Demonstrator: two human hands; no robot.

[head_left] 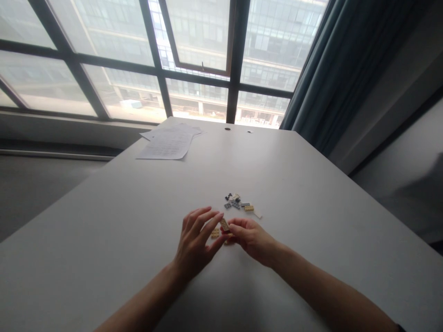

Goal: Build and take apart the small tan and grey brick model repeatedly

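Observation:
My right hand (251, 237) is closed, with thumb and fingers pinching a tan toy building brick (224, 224) whose studded face is turned up and tilted. My left hand (199, 235) reaches in from the other side, its fingers arched and apart. Its index fingertip is at the brick's upper end, and its thumb is below, close to the right hand's fingers. Under the hands, a tan studded piece (215, 233) lies on the table, and another tan piece (229, 240) is partly hidden by the fingers.
Beyond the hands lie several grey plates (236, 204), black and white small pieces, a tan brick (248, 208) and a flat white piece (258, 215). Printed papers (166, 144) rest at the white table's (138, 207) far left. Windows and a dark curtain (332, 69) stand behind.

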